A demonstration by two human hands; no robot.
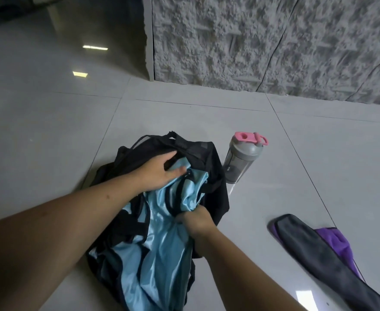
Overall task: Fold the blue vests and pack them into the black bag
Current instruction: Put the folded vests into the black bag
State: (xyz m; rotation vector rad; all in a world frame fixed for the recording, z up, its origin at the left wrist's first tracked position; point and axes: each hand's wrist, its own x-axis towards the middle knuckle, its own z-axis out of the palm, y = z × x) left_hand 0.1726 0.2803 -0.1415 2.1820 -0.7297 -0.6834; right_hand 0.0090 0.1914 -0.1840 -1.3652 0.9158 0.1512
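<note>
Grey glossy floor tiles under everything, rough grey stone wall at the back.

Nearest me, bottom of view: the blue vests lie in 1 crumpled, shiny heap w/ black trim, spilling toward me and draped over the black bag. Not folded as far as I can see; I can't tell how many vests are in the heap. My guess is they sit half on the bag bc they're mid-stuffing, w/ the far end already at the opening.

Right hand comes in low from bottom right, forearm angled up-left, knuckles up, fingers curled tight into a bunch of blue fabric at the heap's right edge. Looks like it's gathering the slack to feed it in.

Left hand is further out, arm crossing from the left edge. Fingers fairly straight and spread, reaching onto the bag's black top flap, thumb resting on blue cloth. I read that as pinning the mouth open, not a grip.

Bag sits slumped on the floor, so it needs that holding.

Right of me, a grey strap-like pouch lies over purple cloth, well apart from the bag. Beyond, just beside the bag's right side, 1 grey shaker bottle w/ pink lid stands upright.
</note>
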